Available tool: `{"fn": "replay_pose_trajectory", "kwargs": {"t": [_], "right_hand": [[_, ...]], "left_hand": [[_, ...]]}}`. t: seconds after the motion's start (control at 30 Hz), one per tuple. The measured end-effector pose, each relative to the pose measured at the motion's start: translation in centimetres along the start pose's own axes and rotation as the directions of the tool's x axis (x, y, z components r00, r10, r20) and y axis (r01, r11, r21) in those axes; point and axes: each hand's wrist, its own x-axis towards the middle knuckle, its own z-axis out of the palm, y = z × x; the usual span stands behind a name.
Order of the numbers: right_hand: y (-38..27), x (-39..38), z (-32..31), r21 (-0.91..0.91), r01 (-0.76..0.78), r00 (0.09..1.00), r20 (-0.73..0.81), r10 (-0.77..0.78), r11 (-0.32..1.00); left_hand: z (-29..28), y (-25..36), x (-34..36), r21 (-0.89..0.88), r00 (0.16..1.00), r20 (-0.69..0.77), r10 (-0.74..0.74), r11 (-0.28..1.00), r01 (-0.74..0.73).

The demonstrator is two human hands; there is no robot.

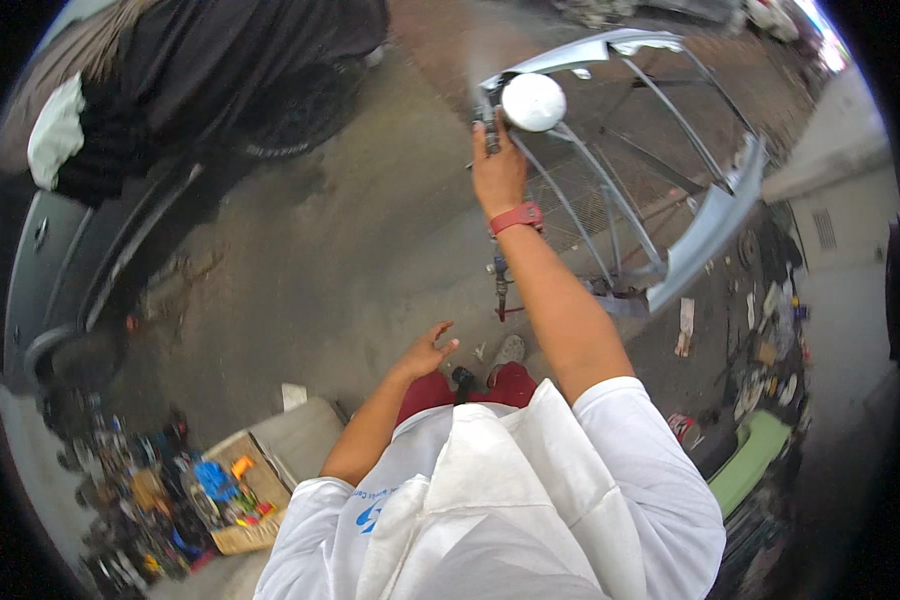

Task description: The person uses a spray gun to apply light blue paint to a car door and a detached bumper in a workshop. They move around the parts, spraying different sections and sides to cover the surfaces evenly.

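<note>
Stretched out ahead, my right hand (500, 172) is wrapped round the grip of a spray gun, with a red watch on that wrist. The gun's round white cup (534, 103) shows on top. A pale haze hangs in front of its nozzle. The gun is close to the left end of a light grey-blue car body panel (550, 62) lying on a metal frame stand (610, 190). A hose fitting (501, 285) hangs below my right wrist. My left hand (428, 352) is held low before my body, fingers apart, with nothing in it.
A dark car with a draped cover (240, 60) stands at the left. At the lower left, a cardboard box (250, 540) of small colourful items sits beside clutter. Another grey-blue panel (710, 230) rests at the stand's right side. A green part (752, 460) lies at the lower right.
</note>
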Motion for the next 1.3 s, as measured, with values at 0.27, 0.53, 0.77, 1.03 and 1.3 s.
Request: {"fn": "replay_pose_trajectory", "kwargs": {"t": [0.27, 0.53, 0.77, 1.03, 1.3], "right_hand": [[6.6, 0.4, 7.9, -0.065, 0.038, 0.987, -0.151, -0.047, 0.997], [19.3, 2.1, 18.1, -0.528, 0.147, 0.981, -0.028, -0.191, 0.836], [33.5, 3.8, 31.4, -0.681, 0.163, 0.976, 0.219, -0.014, 0.714], [44.0, 5.4, 42.4, -0.695, 0.081, 0.95, 0.27, 0.155, 0.714], [37.7, 6.1, 38.7, -0.703, -0.011, 0.988, 0.102, 0.116, 0.711]], "left_hand": [[-0.5, -12.9, -3.4, 0.264, 0.956, 0.035, -0.291, 0.925, 0.272], [-6.2, -16.2, 2.8, 0.517, 0.764, 0.328, -0.556, 0.782, 0.347], [-8.6, -22.6, 5.9, 0.62, 0.843, 0.245, -0.478, 0.746, 0.243], [-6.7, -30.7, 5.8, 0.983, 0.991, -0.029, -0.128, 0.174, 0.051], [-11.4, -25.3, 7.8, 0.711, 0.896, 0.185, -0.403, 0.684, 0.161]]}}
